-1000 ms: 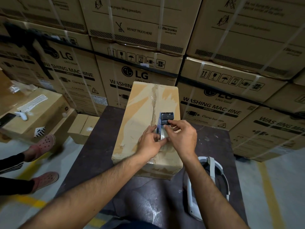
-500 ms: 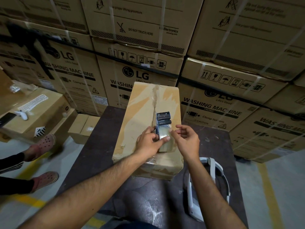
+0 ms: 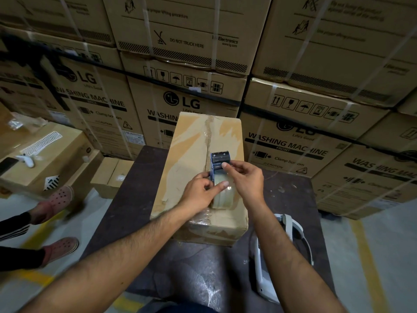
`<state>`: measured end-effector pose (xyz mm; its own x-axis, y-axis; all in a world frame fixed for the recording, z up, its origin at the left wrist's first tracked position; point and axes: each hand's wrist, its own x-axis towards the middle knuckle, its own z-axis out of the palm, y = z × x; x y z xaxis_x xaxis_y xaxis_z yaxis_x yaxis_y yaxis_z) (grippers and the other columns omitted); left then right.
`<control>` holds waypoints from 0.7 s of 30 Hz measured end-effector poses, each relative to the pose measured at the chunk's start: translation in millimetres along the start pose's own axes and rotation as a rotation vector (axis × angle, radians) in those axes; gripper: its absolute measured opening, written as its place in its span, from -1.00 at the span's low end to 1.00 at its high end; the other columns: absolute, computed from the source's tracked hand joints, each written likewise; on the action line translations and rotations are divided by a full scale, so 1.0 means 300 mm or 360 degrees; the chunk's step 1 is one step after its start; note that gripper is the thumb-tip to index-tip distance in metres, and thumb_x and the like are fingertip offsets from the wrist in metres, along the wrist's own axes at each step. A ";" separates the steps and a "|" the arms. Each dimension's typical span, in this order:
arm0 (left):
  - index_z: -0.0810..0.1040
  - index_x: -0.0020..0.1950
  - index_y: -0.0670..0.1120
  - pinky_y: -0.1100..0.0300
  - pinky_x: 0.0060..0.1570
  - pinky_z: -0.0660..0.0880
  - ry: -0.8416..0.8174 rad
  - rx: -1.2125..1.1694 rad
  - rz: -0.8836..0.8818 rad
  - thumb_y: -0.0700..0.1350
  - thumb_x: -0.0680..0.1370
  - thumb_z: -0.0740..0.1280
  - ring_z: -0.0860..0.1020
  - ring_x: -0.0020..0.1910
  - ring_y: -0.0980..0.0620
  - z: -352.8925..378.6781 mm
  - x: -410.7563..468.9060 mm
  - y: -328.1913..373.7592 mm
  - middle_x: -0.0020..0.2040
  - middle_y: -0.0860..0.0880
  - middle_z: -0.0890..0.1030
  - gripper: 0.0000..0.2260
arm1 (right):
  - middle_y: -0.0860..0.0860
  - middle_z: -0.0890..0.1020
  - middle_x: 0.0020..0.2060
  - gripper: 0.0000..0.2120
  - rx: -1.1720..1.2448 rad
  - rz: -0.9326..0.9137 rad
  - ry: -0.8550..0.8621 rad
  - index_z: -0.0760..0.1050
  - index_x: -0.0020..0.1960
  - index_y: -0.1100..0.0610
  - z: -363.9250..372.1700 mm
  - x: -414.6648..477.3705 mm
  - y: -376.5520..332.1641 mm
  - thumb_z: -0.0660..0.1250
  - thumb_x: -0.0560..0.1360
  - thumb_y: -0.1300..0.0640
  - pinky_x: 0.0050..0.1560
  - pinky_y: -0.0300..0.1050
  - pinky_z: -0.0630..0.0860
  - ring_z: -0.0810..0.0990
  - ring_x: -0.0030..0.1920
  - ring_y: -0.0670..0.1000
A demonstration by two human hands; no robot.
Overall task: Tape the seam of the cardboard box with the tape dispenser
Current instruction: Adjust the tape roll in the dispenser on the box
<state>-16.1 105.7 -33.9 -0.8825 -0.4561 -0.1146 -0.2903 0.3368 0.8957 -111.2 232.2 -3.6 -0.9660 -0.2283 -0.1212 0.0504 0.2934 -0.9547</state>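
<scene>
Half the seam [image 3: 209, 141] lies free beyond the gripped tape dispenser [image 3: 219, 157].

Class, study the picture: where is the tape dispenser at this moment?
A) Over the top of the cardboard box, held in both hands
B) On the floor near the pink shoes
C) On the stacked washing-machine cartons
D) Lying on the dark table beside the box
A: the tape dispenser is over the seam on top of the cardboard box, gripped by the left hand and pinched by the right hand.
</scene>
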 end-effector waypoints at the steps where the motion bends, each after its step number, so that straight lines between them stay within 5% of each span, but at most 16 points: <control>1: 0.57 -0.32 -0.26 0.23 0.08 0.47 -0.0007 0.0002 -0.0007 0.25 0.49 0.49 0.60 0.10 0.24 -0.008 -0.002 0.008 0.28 0.14 0.60 -0.44 | -0.03 0.79 -0.20 -0.72 0.0082 0.0050 -0.0038 0.77 0.02 0.06 -0.001 0.007 -0.004 0.68 0.39 -0.05 -0.01 -0.01 0.68 0.74 -0.16 -0.12; 5: 0.53 -0.32 -0.29 0.13 0.10 0.50 -0.0013 -0.0025 -0.0056 0.24 0.50 0.48 0.62 0.04 0.16 -0.017 -0.010 0.040 0.15 0.19 0.61 -0.42 | 0.06 0.79 -0.16 -0.73 0.0392 0.0191 -0.0113 0.73 0.09 0.24 0.002 0.021 -0.028 0.66 0.42 0.23 -0.24 -0.34 0.56 0.74 -0.24 -0.19; 10: 0.51 -0.32 -0.28 -0.05 0.22 0.53 -0.0037 -0.0086 -0.0101 0.33 0.47 0.46 0.64 0.04 0.13 -0.025 -0.006 0.044 0.14 0.20 0.62 -0.36 | 0.18 0.79 -0.01 -0.62 0.0653 0.0384 -0.0171 0.68 0.17 0.16 0.015 0.027 -0.023 0.66 0.38 0.29 0.00 -0.05 0.59 0.73 -0.04 0.07; 18: 0.59 -0.29 -0.25 -0.08 0.13 0.57 -0.0017 -0.0027 -0.0136 0.37 0.48 0.42 0.66 -0.04 0.05 -0.036 -0.008 0.068 0.03 0.10 0.68 -0.36 | 0.08 0.76 -0.14 -0.61 0.0869 0.0514 -0.0245 0.59 0.18 0.16 0.008 0.033 -0.032 0.58 0.43 0.40 -0.29 -0.23 0.62 0.75 -0.24 -0.04; 21: 0.55 -0.26 -0.08 -0.04 0.01 0.55 0.0178 0.0183 -0.0102 0.45 0.48 0.35 0.62 -0.08 0.00 -0.052 -0.011 0.080 -0.06 -0.01 0.66 -0.43 | 0.07 0.76 -0.14 -0.63 0.0916 0.0555 -0.0254 0.60 0.15 0.15 0.004 0.032 -0.034 0.58 0.43 0.40 -0.23 -0.20 0.63 0.74 -0.25 -0.04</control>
<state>-14.4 102.4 -5.3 -0.8159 -0.5666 -0.1154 -0.3908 0.3932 0.8323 -120.7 225.9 4.7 -0.8218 -0.3571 -0.4439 0.5207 -0.1544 -0.8397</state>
